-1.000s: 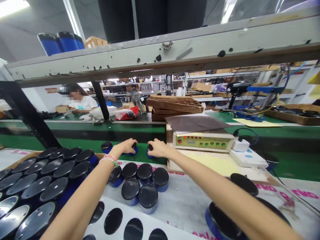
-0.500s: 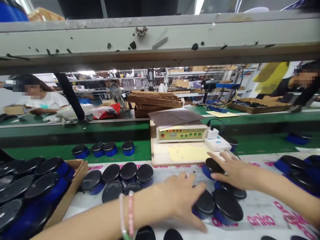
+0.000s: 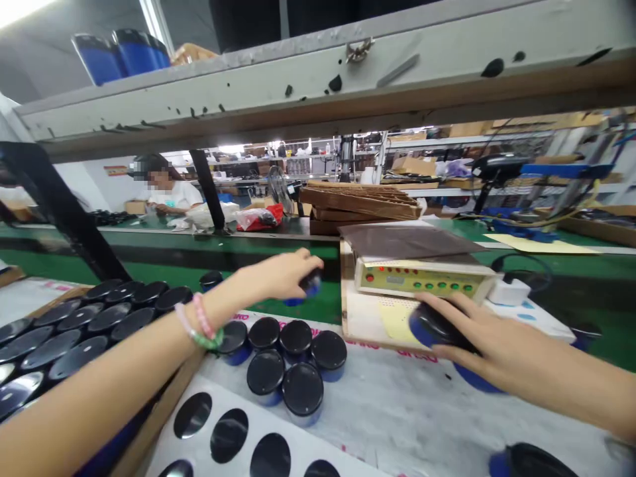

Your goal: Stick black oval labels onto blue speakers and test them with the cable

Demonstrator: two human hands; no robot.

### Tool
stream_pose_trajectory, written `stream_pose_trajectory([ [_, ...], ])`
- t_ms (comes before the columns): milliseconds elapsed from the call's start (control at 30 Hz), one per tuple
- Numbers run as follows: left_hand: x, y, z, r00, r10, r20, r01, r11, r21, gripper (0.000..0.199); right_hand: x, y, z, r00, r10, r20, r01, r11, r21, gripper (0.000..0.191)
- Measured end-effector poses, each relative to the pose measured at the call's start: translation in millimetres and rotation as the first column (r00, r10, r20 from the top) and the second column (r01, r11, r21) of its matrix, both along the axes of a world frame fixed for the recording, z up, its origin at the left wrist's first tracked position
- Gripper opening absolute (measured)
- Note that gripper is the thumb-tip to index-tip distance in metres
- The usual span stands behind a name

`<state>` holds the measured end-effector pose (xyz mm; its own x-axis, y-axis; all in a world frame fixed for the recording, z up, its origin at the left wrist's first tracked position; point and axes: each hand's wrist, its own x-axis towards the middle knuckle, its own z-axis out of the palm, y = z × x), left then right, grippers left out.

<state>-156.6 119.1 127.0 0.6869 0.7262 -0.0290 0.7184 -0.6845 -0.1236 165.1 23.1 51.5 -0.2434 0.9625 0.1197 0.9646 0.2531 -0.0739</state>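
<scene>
Canister (image 3: pixel 312 281), blue: my left grip (image 3: pixel 289 273) is clasping it over green belt (image 3: pixel 326 310); second canister (image 3: pixel 436 326): my right grip (image 3: pixel 485 334) is clasping it near control box (image 3: pixel 427 281); I am judging level, side-on holding steadiest

Lots of black over blue going on here: the middle tubs (image 3: pixel 303 387) are rocking glossy black tops on blue sides, and the tub in the left hand (image 3: pixel 288 275) and the one by the right hand (image 3: pixel 479 338) are matching. The white sheet (image 3: pixel 256 424) along the bottom is sporting black ovals (image 3: pixel 229 435), while pink lettering (image 3: pixel 417 356) is peeking out on the greyish-white cover (image 3: pixel 387 397). Behind, the surface (image 3: pixel 325 308) is showing green. The bracelets (image 3: pixel 203 318) are mixing pinks and green. The cream box (image 3: pixel 422 271) is flashing red and green buttons (image 3: pixel 430 286) on yellow-green. Up top, black flecks are dotting the pale beam (image 3: pixel 268 86).
</scene>
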Motion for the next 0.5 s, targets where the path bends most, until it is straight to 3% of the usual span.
stream_pose_trajectory([
  [100, -65.1, 49.9, 9.3, 0.959, 0.275, -0.07, -0.269, 0.959, 0.086, 0.052, -65.9, 47.4, 31.6, 0.956, 0.284, 0.07, -0.28, 0.957, -0.071, 0.065],
  [167, -106.2, 74.1, 10.1, 0.892, 0.442, -0.099, -0.426, 0.892, 0.149, 0.043, -106.3, 84.8, 35.6, 0.911, 0.396, 0.11, -0.386, 0.916, -0.108, 0.068],
  [333, -186.1, 100.3, -4.5, 0.702, 0.7, -0.128, -0.667, 0.71, 0.226, 0.033, -159.2, 151.4, 9.8, 0.884, 0.452, 0.12, -0.424, 0.883, -0.203, 0.059],
  [433, -214.5, 106.0, -21.2, 0.621, 0.775, -0.122, -0.746, 0.631, 0.211, 0.031, -166.9, 162.7, -3.1, 0.876, 0.474, 0.088, -0.444, 0.865, -0.234, 0.046],
  [500, -227.0, 108.6, -33.3, 0.6, 0.793, -0.108, -0.772, 0.609, 0.184, 0.029, -170.2, 164.0, -8.3, 0.868, 0.494, 0.045, -0.473, 0.852, -0.226, 0.044],
])
